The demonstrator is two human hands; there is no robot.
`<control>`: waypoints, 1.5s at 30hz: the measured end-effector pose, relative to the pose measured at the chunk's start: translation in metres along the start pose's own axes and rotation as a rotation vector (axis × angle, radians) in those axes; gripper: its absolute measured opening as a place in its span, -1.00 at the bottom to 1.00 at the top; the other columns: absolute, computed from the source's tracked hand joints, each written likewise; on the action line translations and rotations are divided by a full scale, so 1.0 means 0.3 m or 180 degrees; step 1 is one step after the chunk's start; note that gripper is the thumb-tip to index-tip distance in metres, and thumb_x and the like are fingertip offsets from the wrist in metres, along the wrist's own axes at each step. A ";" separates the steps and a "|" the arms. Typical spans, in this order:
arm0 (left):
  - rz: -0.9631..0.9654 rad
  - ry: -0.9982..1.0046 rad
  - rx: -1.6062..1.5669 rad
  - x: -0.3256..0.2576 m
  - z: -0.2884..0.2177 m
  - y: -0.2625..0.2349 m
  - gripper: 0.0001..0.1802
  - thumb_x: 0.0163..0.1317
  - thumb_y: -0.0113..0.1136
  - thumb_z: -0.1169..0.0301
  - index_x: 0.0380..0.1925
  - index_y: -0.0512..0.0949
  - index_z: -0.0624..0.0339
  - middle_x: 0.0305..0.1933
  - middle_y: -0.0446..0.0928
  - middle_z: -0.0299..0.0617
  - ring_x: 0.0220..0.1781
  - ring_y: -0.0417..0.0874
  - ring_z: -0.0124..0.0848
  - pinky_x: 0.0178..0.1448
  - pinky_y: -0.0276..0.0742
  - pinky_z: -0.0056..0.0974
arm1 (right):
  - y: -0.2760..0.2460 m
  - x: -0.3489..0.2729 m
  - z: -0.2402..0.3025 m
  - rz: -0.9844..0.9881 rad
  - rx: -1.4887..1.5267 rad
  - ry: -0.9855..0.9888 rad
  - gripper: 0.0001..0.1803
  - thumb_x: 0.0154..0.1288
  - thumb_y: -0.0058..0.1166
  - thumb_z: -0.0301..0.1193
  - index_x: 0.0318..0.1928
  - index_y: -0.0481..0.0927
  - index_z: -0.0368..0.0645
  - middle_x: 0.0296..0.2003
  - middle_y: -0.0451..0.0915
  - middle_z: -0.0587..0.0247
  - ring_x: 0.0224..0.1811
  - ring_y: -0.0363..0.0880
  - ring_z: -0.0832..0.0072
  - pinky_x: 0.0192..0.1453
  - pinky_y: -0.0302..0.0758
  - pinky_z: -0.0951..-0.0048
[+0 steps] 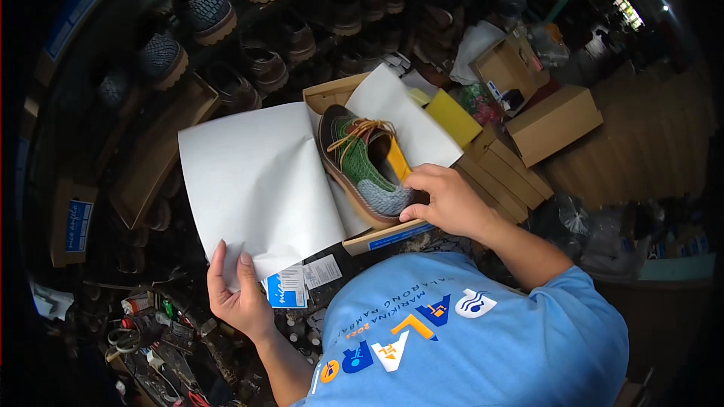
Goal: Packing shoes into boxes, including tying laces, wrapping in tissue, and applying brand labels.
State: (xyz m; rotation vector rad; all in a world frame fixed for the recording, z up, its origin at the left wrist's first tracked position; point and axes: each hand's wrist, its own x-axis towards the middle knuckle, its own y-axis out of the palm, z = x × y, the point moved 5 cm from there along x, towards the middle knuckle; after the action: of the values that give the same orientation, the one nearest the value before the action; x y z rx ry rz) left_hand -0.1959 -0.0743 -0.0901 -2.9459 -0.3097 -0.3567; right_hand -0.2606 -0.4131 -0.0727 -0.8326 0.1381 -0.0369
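A lace-up shoe (351, 169) in green, brown and grey-blue textured leather, with tan laces, lies in an open cardboard box (329, 93). My right hand (452, 202) grips the shoe's heel, thumb low on the outside and fingers at the collar. White wrapping paper (253, 173) spreads out of the box on both sides, under the shoe. My left hand (240, 294) pinches the lower edge of the left-hand flap between thumb and fingers. A yellow piece (397, 160) shows inside the shoe's opening. The box's floor is hidden by the paper and shoe.
Racks of finished shoes (204, 11) stand at the far left. A long open box lid (162, 154) leans left of the paper. Closed cardboard boxes (554, 124) are stacked at right. Labels and cards (323, 271) lie nearer me, beside cluttered tools (154, 347).
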 end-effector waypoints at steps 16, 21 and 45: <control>-0.0107 0.0209 -0.0412 -0.028 -0.076 0.056 -0.31 0.31 0.30 0.63 0.43 0.29 0.31 0.22 0.55 0.03 0.15 0.62 -0.34 0.28 0.55 -0.27 | 0.199 0.220 -0.024 0.1434 0.3378 0.2308 -0.64 0.46 0.12 -0.46 0.14 0.47 -0.43 0.00 0.58 0.02 0.06 0.59 0.22 0.15 0.58 0.08; -0.0130 0.0373 -0.0293 -0.016 -0.089 0.067 -0.27 0.32 0.29 0.63 0.46 0.23 0.30 0.19 0.57 0.12 0.16 0.65 -0.29 0.27 0.57 -0.23 | 0.248 0.252 -0.067 0.0496 0.3226 0.2470 -0.68 0.47 0.13 -0.45 0.13 0.49 -0.36 -0.07 0.60 0.02 -0.09 0.64 0.19 -0.02 0.68 0.00; 0.0316 0.1529 -0.0280 0.032 -0.386 0.196 0.01 0.20 0.29 0.72 0.56 -0.10 0.36 -0.33 0.69 -0.15 -0.38 0.60 -0.59 -0.17 0.40 -0.60 | 0.354 0.088 -0.168 0.1220 0.5264 0.2340 -0.66 0.57 -0.04 -0.43 0.27 0.38 -0.18 0.19 0.54 0.16 0.24 0.53 0.25 0.48 0.38 0.08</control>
State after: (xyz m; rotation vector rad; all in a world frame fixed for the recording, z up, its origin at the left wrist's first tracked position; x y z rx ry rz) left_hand -0.1988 -0.1503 0.0157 -2.8204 -0.0845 -1.0572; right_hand -0.2437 -0.3809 -0.1877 0.9048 0.8175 -0.0766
